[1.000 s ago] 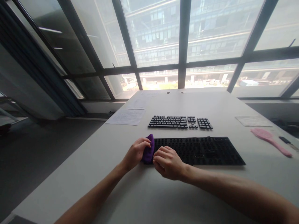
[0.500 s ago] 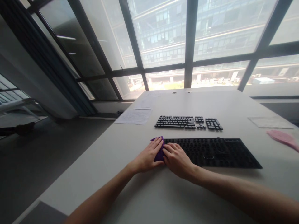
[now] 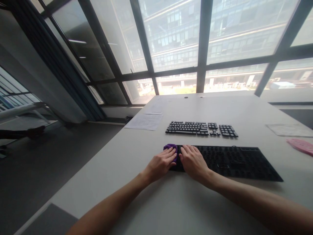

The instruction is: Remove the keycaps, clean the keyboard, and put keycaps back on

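A black keyboard base (image 3: 246,163) with its keycaps off lies across the white desk in front of me. My left hand (image 3: 160,164) presses a purple cloth (image 3: 170,146) onto the base's left end, fingers over the cloth. Just to the right, my right hand (image 3: 194,161) rests palm down on the base with its fingers laid forward, apart from the cloth and holding nothing. Beyond the base, loose keycaps (image 3: 187,128) are set out in keyboard order, with a number pad group (image 3: 228,131) at the right. Both hands hide part of the base's left side.
Papers (image 3: 144,121) lie at the desk's left edge. On the right are a clear flat packet (image 3: 288,130) and a pink object (image 3: 300,145), cut off by the frame. Large windows (image 3: 171,42) stand behind the white desk (image 3: 110,169).
My right hand has moved off the purple cloth, rightward onto the base. The cloth looks more bunched under my left hand. The whole view has shifted slightly.
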The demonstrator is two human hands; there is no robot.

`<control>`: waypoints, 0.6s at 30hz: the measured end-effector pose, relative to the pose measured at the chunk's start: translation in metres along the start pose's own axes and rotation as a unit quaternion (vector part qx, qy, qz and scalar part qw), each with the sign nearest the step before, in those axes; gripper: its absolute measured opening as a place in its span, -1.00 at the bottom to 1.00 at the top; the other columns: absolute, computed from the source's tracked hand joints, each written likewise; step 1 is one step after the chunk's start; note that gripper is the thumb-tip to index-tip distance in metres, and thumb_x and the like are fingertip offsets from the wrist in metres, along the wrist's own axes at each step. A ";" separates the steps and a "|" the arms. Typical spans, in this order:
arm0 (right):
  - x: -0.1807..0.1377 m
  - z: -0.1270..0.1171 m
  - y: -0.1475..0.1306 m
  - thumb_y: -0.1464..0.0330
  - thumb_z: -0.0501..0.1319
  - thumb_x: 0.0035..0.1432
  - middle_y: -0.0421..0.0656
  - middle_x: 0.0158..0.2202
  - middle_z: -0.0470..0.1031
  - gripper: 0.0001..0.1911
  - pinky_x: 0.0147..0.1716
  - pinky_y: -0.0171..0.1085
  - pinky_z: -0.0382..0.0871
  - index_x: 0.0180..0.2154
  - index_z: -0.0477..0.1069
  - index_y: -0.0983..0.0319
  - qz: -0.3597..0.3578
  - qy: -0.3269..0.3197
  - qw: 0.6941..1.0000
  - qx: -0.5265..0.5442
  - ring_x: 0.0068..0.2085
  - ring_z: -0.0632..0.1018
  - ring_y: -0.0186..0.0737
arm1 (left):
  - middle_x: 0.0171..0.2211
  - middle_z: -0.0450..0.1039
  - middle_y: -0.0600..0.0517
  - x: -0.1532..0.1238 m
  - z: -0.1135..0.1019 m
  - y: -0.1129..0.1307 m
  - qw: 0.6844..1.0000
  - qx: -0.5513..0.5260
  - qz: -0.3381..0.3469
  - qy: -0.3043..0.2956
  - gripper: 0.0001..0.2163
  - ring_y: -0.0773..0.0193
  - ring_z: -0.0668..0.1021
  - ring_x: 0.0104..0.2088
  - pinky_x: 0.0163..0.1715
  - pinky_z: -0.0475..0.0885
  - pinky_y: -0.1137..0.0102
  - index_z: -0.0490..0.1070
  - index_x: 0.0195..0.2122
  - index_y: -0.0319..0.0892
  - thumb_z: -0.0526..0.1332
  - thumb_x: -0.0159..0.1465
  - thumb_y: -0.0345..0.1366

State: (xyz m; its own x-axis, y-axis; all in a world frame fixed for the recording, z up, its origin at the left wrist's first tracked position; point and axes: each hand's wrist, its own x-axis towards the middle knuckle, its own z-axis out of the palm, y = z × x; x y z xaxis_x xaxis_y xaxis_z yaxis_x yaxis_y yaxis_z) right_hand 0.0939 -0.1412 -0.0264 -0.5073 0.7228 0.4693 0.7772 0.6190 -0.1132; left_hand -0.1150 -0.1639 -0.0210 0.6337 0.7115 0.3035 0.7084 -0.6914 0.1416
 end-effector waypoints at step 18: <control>0.001 -0.006 -0.004 0.30 0.00 0.41 0.17 0.08 0.49 -0.63 0.18 -0.03 0.21 -0.05 0.49 0.38 0.016 -0.030 0.999 -0.009 0.12 0.45 0.06 | 0.35 0.15 -0.18 0.009 0.008 -0.014 0.993 -0.040 -0.108 0.025 -0.42 -0.02 0.20 0.37 0.34 0.18 0.02 0.19 0.34 -0.21 0.15 0.37 -0.05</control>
State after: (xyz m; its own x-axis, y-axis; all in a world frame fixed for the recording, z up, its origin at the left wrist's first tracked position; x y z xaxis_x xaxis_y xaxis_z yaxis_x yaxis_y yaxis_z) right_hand 0.0923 -0.1448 -0.0198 -0.5040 0.7591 0.4119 0.7989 0.5910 -0.1117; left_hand -0.1165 -0.1469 -0.0273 0.4517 0.8387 0.3042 0.7984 -0.5322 0.2816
